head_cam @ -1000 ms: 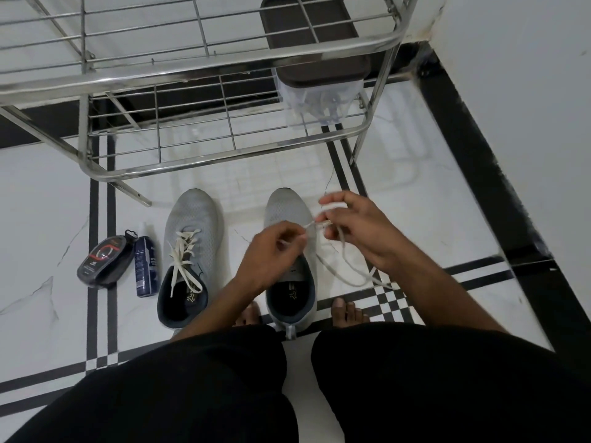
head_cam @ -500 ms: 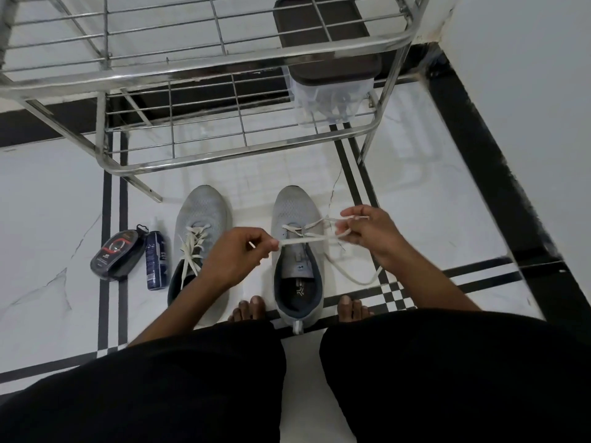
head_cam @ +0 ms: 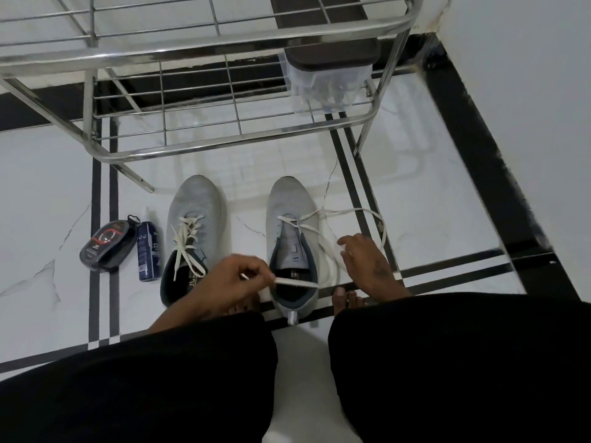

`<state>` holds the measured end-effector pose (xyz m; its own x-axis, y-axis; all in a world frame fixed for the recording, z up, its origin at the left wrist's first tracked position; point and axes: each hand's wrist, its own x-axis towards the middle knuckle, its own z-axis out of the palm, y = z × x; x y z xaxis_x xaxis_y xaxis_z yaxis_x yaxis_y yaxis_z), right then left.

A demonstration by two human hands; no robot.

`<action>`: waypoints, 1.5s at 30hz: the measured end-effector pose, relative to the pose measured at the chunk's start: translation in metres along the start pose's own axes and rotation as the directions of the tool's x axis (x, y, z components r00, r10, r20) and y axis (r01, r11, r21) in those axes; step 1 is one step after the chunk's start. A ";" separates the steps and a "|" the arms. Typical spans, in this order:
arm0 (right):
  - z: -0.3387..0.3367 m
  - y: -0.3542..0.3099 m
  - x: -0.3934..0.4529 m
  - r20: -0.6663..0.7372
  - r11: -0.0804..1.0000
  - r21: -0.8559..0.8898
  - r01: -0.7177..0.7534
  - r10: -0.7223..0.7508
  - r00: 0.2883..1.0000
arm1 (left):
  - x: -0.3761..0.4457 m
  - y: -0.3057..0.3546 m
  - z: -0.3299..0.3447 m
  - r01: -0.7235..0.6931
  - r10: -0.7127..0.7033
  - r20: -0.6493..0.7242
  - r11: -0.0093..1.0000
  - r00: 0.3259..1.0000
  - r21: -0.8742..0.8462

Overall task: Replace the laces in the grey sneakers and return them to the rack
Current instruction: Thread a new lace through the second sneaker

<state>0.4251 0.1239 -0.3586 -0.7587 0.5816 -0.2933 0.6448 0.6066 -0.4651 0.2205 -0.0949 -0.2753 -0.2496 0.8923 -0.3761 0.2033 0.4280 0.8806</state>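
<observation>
On the white tiled floor before the steel rack (head_cam: pixel 204 36), both grey sneakers stand side by side. The right sneaker (head_cam: pixel 292 219) carries a white lace (head_cam: pixel 319 233) through its front eyelets only. The left hand (head_cam: pixel 233 279) pinches one flat end taut across the collar; the right hand (head_cam: pixel 364 260) rests with loose fingers on the other strand. Limp and light (likely slippery too), the lace is best taken near its stiff tip. The left sneaker (head_cam: pixel 195 219) looks laced.
</observation>
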 end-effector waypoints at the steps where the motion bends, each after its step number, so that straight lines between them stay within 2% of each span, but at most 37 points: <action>1: -0.001 -0.002 0.005 0.015 1.000 -0.001 0.002 -0.002 1.000 | 0.000 0.001 -0.004 -0.010 0.009 -0.050 1.000 0.999 -0.030; 3: 0.000 -0.007 0.009 0.068 0.999 -0.035 0.036 -0.034 0.997 | 0.003 0.004 -0.008 -0.030 0.025 -0.093 0.998 0.995 -0.057; 6: 0.006 -0.016 0.011 0.114 0.990 -0.133 0.048 -0.033 0.993 | 0.011 0.009 -0.002 -0.040 0.040 -0.054 0.999 0.998 0.003; 8: 0.012 -0.021 0.014 0.130 0.978 -0.209 0.026 0.001 0.992 | 0.019 0.012 0.005 -0.074 0.072 0.024 0.992 0.997 0.106; 10: 0.014 -0.024 0.017 0.118 0.968 -0.252 0.004 0.027 0.993 | 0.027 0.015 0.008 -0.101 0.067 0.164 0.972 0.984 0.211; 12: 0.007 -0.022 0.021 0.021 0.983 -0.156 -0.094 0.099 0.995 | 0.033 0.018 0.010 -0.127 0.041 0.269 0.942 0.962 0.311; 13: 0.000 -0.022 0.023 -0.053 0.983 -0.020 -0.185 0.183 0.982 | 0.036 0.018 0.011 -0.122 0.033 0.249 0.928 0.968 0.352; 14: -0.010 -0.022 0.025 -0.107 0.948 0.156 -0.278 0.296 0.949 | 0.039 0.019 0.011 -0.091 0.032 0.158 0.918 0.987 0.386; 15: -0.021 -0.024 0.030 -0.156 0.891 0.330 -0.312 0.377 0.913 | 0.043 0.018 0.010 -0.039 0.043 -0.002 0.914 0.999 0.403; 17: -0.040 -0.034 0.038 -0.261 0.852 0.476 -0.218 0.374 0.890 | 0.052 0.012 0.008 0.090 0.029 -0.338 0.940 0.941 0.330; 18: -0.047 -0.042 0.042 -0.284 0.857 0.493 -0.147 0.318 0.904 | 0.057 0.008 0.007 0.152 -0.021 -0.421 0.948 0.907 0.281; 19: -0.052 -0.054 0.045 -0.282 0.862 0.502 -0.074 0.244 0.928 | 0.062 0.004 0.007 0.210 -0.081 -0.440 0.944 0.894 0.254; 21: -0.050 -0.079 0.052 -0.211 0.870 0.492 0.030 0.086 0.974 | 0.071 -0.002 0.010 0.272 -0.168 -0.398 0.937 0.902 0.220; 23: -0.037 -0.099 0.056 -0.100 0.892 0.448 0.063 -0.020 0.995 | 0.076 0.003 0.016 0.294 -0.181 -0.372 0.916 0.910 0.274; 25: -0.022 -0.106 0.061 -0.035 0.921 0.382 0.077 -0.068 0.997 | 0.081 0.005 0.018 0.292 -0.155 -0.359 0.883 0.920 0.366; 26: -0.017 -0.107 0.063 -0.015 0.934 0.349 0.073 -0.072 0.997 | 0.082 0.005 0.017 0.290 -0.157 -0.361 0.891 0.919 0.351; 28: -0.010 -0.103 0.065 -0.001 0.943 0.330 0.049 -0.052 0.999 | 0.083 0.000 0.014 0.298 -0.199 -0.369 0.925 0.908 0.235; 32: -0.001 -0.098 0.065 -0.018 0.915 0.403 -0.003 0.011 1.000 | 0.082 -0.011 0.012 0.317 -0.298 -0.369 0.948 0.880 -0.011; 38: 0.003 -0.101 0.065 -0.039 0.894 0.444 -0.062 0.089 0.995 | 0.084 -0.018 0.016 0.288 -0.312 -0.393 0.950 0.865 -0.119; 45: 0.012 -0.104 0.062 -0.027 0.875 0.458 -0.159 0.192 0.981 | 0.082 -0.021 0.020 0.236 -0.275 -0.344 0.960 0.898 -0.153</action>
<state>0.3100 0.0907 -0.3380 -0.6179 0.7018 -0.3545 0.6421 0.1902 -0.7426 0.2149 -0.0273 -0.3303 -0.6059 0.6338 -0.4808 -0.0086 0.5992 0.8006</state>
